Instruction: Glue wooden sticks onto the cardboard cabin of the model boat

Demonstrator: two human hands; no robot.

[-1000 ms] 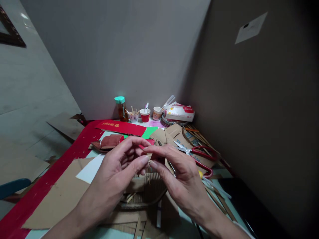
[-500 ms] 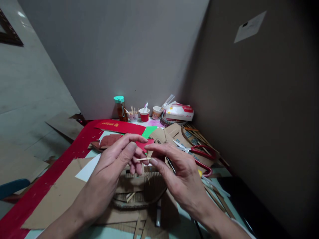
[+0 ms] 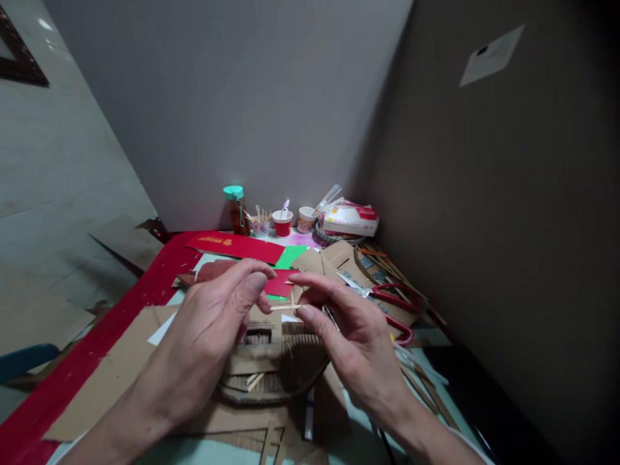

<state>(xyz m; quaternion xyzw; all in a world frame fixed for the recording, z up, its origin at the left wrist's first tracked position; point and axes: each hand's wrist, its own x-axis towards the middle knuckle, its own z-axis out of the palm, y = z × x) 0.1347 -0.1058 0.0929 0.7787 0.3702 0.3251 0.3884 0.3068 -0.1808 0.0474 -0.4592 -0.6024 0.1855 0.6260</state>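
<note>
Here, thin stick pinched between both hands

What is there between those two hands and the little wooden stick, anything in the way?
Nothing visible. The left hand and the right hand both pinch the thin stick directly, one at each end, above the cardboard piece. A shorter sliver seems to cross the stick near the right fingertips.

Looks like somebody's home craft corner, tucked where two bare walls meet. The surface is buried in cardboard scraps and red paper, with red-handled scissors, little paper cups of sticks and a tissue box at the back.
</note>
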